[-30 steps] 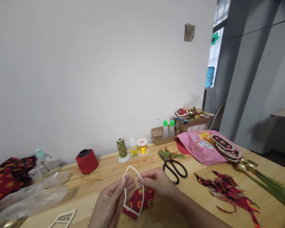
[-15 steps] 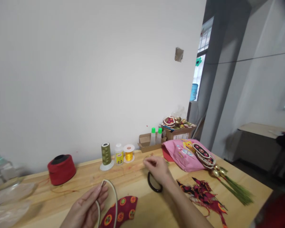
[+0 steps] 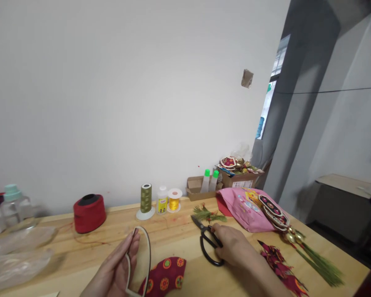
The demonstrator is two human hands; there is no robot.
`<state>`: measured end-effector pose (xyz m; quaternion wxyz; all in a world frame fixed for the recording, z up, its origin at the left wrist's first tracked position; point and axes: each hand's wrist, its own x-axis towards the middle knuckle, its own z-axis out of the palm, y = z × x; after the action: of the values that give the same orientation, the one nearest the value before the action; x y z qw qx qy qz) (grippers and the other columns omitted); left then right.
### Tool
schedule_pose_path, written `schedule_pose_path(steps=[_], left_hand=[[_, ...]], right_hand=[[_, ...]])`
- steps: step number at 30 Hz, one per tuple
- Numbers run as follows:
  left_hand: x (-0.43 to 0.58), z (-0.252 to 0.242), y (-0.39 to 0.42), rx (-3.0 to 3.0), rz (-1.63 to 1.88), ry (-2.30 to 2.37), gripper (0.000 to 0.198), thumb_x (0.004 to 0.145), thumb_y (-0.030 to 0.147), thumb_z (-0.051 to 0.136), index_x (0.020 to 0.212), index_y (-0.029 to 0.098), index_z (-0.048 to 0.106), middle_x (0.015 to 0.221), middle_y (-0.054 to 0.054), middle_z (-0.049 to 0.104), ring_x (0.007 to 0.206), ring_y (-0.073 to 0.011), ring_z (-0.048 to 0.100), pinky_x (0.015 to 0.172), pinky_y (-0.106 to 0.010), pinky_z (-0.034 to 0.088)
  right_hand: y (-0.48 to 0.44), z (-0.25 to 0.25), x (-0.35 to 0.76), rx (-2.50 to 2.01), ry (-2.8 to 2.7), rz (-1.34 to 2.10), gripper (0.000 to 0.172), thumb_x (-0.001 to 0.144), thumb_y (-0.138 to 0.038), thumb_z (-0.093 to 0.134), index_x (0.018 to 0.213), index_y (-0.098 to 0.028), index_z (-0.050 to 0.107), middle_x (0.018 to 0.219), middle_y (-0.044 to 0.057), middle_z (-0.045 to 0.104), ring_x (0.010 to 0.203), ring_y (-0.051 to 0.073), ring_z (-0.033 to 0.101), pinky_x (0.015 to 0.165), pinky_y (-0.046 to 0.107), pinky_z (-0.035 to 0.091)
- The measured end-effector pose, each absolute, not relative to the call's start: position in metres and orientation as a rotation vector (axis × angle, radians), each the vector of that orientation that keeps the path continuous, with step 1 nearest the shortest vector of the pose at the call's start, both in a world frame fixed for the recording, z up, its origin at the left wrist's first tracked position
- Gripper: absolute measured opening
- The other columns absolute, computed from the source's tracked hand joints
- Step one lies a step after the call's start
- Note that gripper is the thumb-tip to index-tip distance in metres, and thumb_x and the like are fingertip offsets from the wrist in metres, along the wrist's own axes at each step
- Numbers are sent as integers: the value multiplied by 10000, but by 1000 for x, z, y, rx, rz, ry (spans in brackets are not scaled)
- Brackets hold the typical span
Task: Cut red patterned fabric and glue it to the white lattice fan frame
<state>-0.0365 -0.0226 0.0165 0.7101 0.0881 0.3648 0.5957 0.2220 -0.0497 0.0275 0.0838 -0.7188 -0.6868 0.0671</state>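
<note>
My left hand [image 3: 117,264] is closed, pinching a thin pale curved frame [image 3: 149,247] between thumb and fingers. Under and beside that frame lies a maroon cloth piece [image 3: 165,274] printed with orange and green flower rounds. Farther right, my right hand [image 3: 231,243] has its fingers closed on one handle loop of black-handled scissors [image 3: 205,239]. The scissors lie on or close to the tabletop, blades pointing away to the left. Just past their tip is a small bunch of green tassel threads [image 3: 208,213].
Along the wall stand a red thread cone [image 3: 89,214], an olive spool [image 3: 146,199], a glue bottle [image 3: 162,201] and a yellow thread spool [image 3: 174,202]. A pink bag [image 3: 247,210], tasselled ornaments [image 3: 273,212] and maroon scraps [image 3: 281,268] lie right. Clear plastic bags [image 3: 21,247] lie left.
My right hand has come nearer and to the right, and the scissors now show in its grip. The green threads are uncovered. My left hand still holds the pale frame. The view has shifted slightly.
</note>
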Motion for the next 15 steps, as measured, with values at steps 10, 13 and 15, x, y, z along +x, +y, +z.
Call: schedule_pose_path(steps=[10,13,15], left_hand=[[-33,20,-29,156,1295,829,379,766,8,436,1100,158,531,795,-9,713,652,-113,655,475,-132,527],[-32,16,-38,219,1270,794,466,737,-27,415,1162,151,488,838,-21,709,817,-135,633,618,-134,529],[-32,14,-44,381,1226,800,488,689,-61,408,1116,140,534,859,-40,704,934,-162,586,748,-181,507]], right_hand=[[-40,33,229,-1985,-2046,192,344,582,-47,538,907,-140,603,874,96,631,811,219,566,676,283,397],[-36,44,200,-1654,-2099,326,417,673,-121,561,1082,-197,539,1014,54,597,877,157,546,770,246,405],[-36,49,176,-1259,-2147,492,523,676,-151,609,1170,-257,475,1096,20,562,905,130,529,786,221,408]])
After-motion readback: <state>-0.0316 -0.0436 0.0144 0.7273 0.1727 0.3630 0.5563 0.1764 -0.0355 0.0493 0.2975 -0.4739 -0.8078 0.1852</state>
